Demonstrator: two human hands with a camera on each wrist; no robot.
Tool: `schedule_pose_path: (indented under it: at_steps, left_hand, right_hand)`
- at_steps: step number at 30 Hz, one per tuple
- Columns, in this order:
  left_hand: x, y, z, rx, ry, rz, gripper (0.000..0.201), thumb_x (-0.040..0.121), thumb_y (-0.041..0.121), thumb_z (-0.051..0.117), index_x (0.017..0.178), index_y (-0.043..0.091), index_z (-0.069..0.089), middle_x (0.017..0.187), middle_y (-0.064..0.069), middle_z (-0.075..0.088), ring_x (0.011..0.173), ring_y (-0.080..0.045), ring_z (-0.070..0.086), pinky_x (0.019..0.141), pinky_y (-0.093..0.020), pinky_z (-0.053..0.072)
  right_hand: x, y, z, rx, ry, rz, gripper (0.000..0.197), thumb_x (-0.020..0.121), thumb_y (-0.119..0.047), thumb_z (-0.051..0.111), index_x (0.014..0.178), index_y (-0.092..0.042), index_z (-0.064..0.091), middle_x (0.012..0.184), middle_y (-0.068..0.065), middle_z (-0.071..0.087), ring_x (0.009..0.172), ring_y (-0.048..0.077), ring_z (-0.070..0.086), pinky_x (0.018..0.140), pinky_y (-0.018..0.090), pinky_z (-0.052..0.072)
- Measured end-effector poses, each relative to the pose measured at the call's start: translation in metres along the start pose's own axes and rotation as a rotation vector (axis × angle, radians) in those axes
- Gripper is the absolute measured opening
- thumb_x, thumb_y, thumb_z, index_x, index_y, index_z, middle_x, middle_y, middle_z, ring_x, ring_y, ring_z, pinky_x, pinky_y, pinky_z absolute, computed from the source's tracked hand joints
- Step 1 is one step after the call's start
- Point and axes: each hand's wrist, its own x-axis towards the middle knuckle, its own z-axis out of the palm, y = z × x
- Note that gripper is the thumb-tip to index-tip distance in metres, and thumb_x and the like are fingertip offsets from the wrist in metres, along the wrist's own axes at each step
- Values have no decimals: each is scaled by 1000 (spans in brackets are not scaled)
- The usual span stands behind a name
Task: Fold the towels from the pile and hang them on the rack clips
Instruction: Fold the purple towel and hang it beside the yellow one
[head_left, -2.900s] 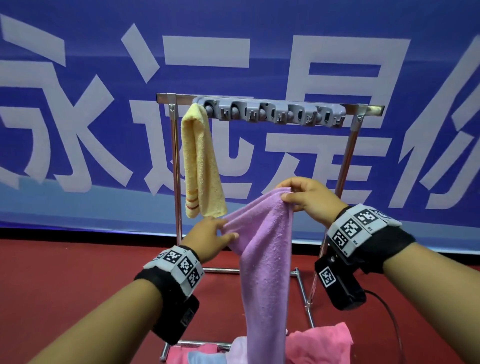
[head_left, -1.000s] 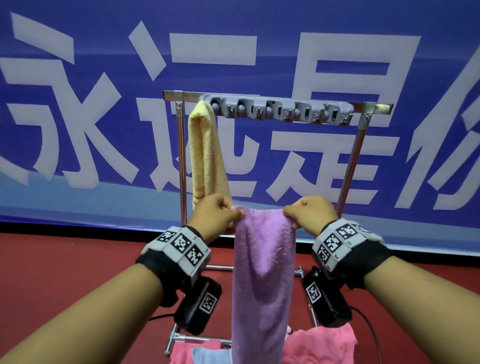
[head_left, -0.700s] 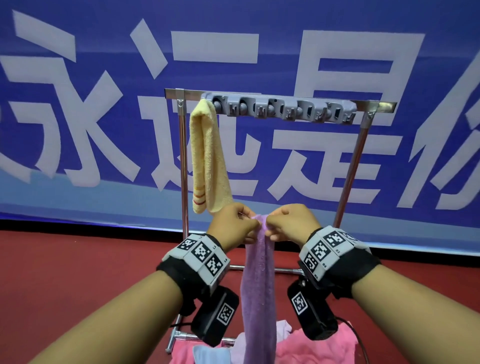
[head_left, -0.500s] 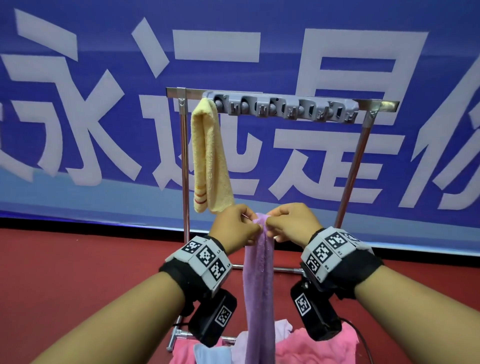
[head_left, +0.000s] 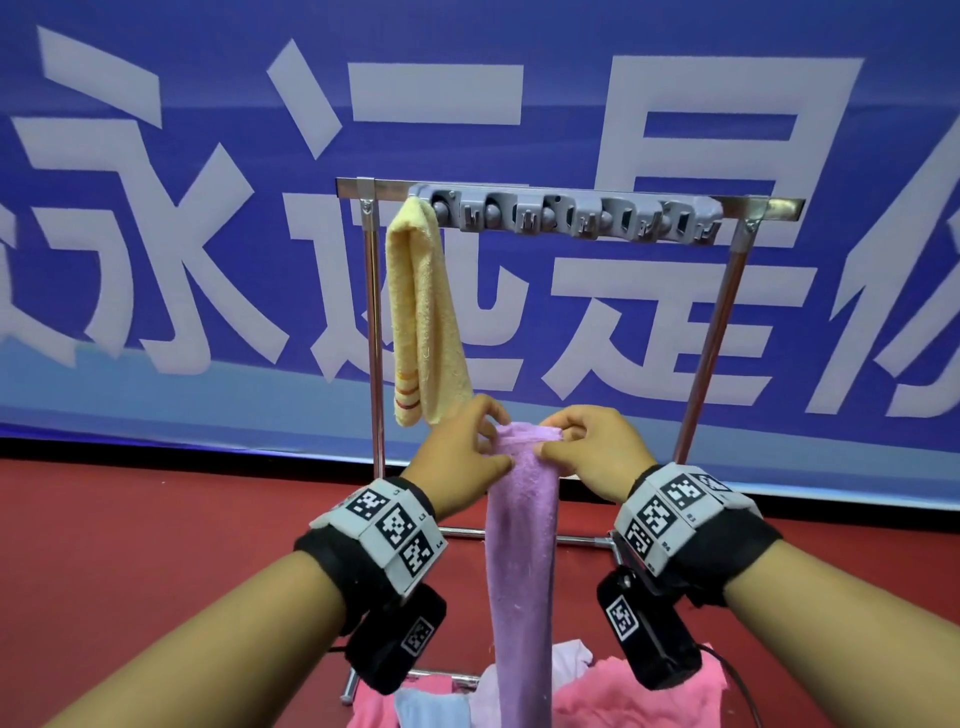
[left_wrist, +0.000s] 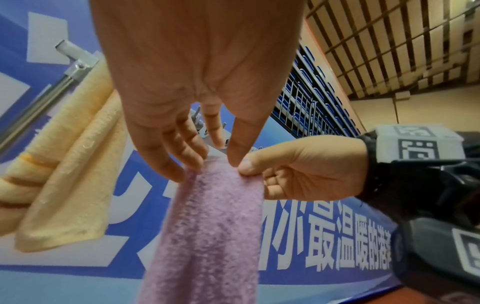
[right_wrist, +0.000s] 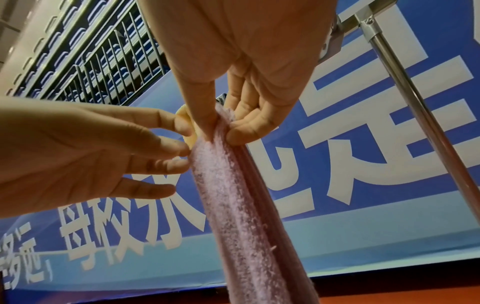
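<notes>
Purple towel (head_left: 522, 561) hangs folded narrow in front of you, below the rack clips (head_left: 571, 215). Your right hand (head_left: 592, 452) pinches its top edge; your left hand (head_left: 457, 462) touches it with loosened fingers. Yellow towel (head_left: 423, 312) hangs clipped at the rack's left end.

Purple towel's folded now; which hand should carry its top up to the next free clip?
Right, probably. The right hand pinches the purple towel firmly, thumb and fingers; the left hand touches it with loosening fingers. Free clips sit rightward of the yellow towel.
</notes>
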Motion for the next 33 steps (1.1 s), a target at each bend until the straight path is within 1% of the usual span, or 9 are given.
schedule_pose_path:
  at_steps: [5,9,13,19,21,23,26,29,33]
  left_hand:
    - [2,-16,-19,195,-69,42,36,82,22,70,111,37,56,112,4,38,107,-11,44,98,-23,38]
    - [5,-14,-22,298,-130,141,37,85,22,67,117,36,57,120,7,37,110,-4,39,93,-18,33]
    - [10,-8,-19,479,-147,235,32,87,36,63,118,31,58,125,9,39,113,-9,46,96,-31,42]
    - [26,15,-36,560,-58,235,21,91,45,54,102,28,62,106,6,56,95,-14,56,84,-37,50]
    - [30,28,-43,417,10,235,15,91,38,58,93,24,62,93,7,62,84,-9,61,73,-29,52]
    - [33,41,-47,238,68,233,11,90,30,61,87,19,62,77,12,61,67,3,58,60,-17,45]
    - [37,54,-53,117,92,258,10,86,26,67,85,17,64,76,10,62,73,-6,59,68,-24,48]
    - [38,57,-56,111,82,247,13,82,28,72,77,21,62,73,8,62,70,-7,58,72,-29,49]
    - [37,55,-55,68,55,219,18,80,28,73,78,16,60,73,3,61,68,-13,58,74,-39,54]
  right_hand:
    - [-1,-2,-13,23,-47,-66,15,76,-3,72,88,-12,69,63,-4,60,64,11,60,71,26,54]
    - [2,-3,-20,26,-70,-101,17,76,-3,72,90,-13,69,71,0,65,69,13,62,73,28,56]
    - [3,-6,-26,62,-98,-129,18,76,-1,72,92,-10,69,79,10,68,73,15,64,74,27,56]
    - [7,-25,-49,-34,-110,-215,19,78,-7,74,95,-9,68,79,6,65,69,12,59,65,14,53]
    - [11,-36,-56,-54,-64,-252,14,78,-14,75,91,-15,68,77,5,64,68,11,57,67,21,53]
    - [17,-46,-64,-38,-25,-279,12,77,-23,75,85,-21,66,74,2,63,65,9,55,66,26,51]
    - [21,-58,-73,-76,-26,-295,16,77,-30,74,84,-19,65,69,0,59,57,4,48,62,18,41]
    - [22,-62,-77,-48,-92,-284,17,77,-22,74,88,-12,65,65,-1,57,54,2,49,64,17,41]
    - [23,-59,-78,-8,-158,-281,11,80,-13,72,86,-21,67,70,-1,65,69,11,53,74,27,45]
